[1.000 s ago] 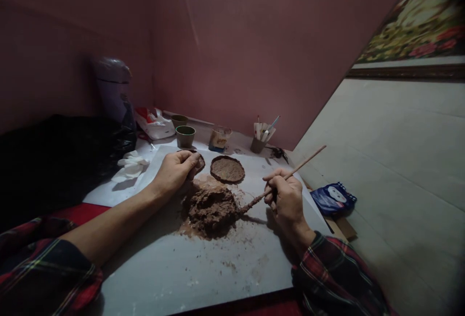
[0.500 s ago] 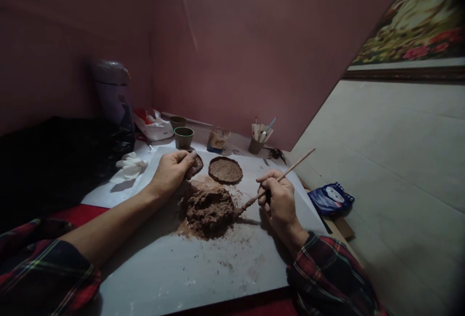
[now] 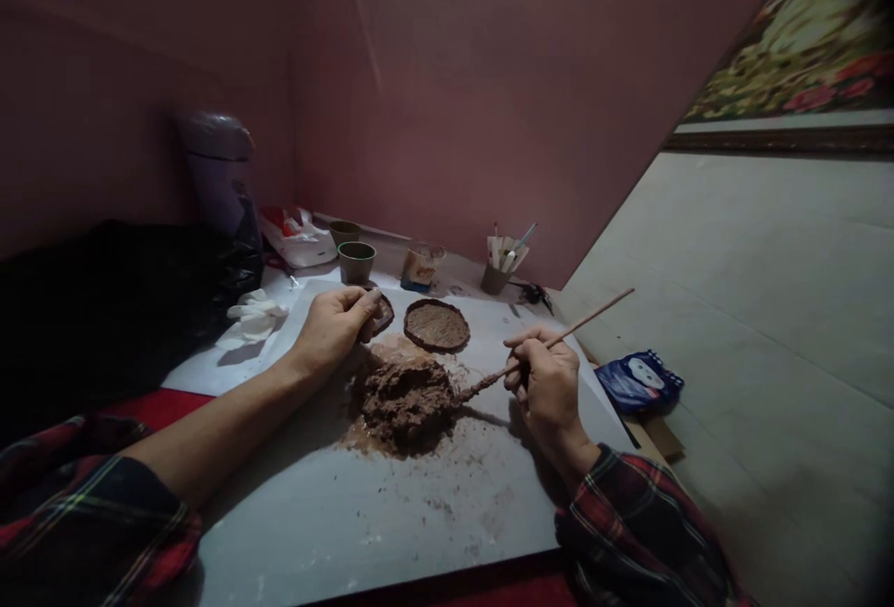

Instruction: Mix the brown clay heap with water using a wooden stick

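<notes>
My right hand [image 3: 548, 384] is closed around a thin wooden stick [image 3: 593, 313], whose lower end is coated in brown paste and touches the right side of a rough brown clay-like mound [image 3: 409, 402]. Beyond the mound, my left hand [image 3: 339, 323] is closed, thumb against fingers, at the edge of a small brown rimmed disc [image 3: 384, 313]. The hand covers most of that disc, so its full shape is hidden. To its right lies a larger round, shallow brown disc [image 3: 437, 325] with a raised rim. Smears and crumbs surround the mound.
A white board [image 3: 349, 523] lies underneath. Behind stand two cups [image 3: 357, 264], a glass of liquid [image 3: 421, 267] and a pot of tools [image 3: 496, 278]. White gloves [image 3: 252, 316] and a black plastic bag [image 3: 126, 300] are left; a blue packet [image 3: 639, 382] is right.
My right hand has shifted slightly to the right, and the stick leans lower toward the right. My left hand keeps its place at the small disc. The view has shifted slightly.
</notes>
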Tool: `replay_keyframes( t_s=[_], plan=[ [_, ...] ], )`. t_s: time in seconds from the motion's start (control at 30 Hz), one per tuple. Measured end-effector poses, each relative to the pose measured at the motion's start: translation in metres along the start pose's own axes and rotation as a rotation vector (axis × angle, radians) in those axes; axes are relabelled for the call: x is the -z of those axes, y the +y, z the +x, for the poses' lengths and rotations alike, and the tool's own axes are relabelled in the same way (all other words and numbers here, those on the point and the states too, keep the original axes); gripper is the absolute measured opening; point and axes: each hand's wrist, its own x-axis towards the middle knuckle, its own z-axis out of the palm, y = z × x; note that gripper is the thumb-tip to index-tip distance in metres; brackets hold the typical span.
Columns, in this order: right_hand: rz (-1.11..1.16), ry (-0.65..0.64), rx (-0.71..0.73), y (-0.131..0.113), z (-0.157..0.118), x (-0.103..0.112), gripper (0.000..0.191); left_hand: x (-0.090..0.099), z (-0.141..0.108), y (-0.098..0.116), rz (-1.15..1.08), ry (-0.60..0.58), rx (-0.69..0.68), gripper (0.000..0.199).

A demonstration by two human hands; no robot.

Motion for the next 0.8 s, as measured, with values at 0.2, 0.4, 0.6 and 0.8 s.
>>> replay_keyframes(
  t_s=[0.2, 0.4, 0.6, 0.8],
  plan=[
    [0.003, -0.031, -0.047, -0.002, -0.001, -0.002, 0.004, 0.000, 0.001, -0.004, -0.004, -0.008, 0.010, 0.036],
    [-0.008, -0.035, -0.083, -0.004, 0.000, -0.001, 0.004, -0.001, 0.000, -0.004, -0.015, -0.022, 0.033, 0.034],
    [-0.014, -0.076, -0.143, -0.001, -0.003, -0.003, 0.004, -0.001, -0.002, 0.001, -0.016, -0.013, 0.042, 0.034],
    [0.007, -0.121, -0.199, -0.001, -0.012, -0.008, 0.003, 0.001, -0.001, -0.001, 0.000, -0.015, 0.029, 0.035]
  ],
)
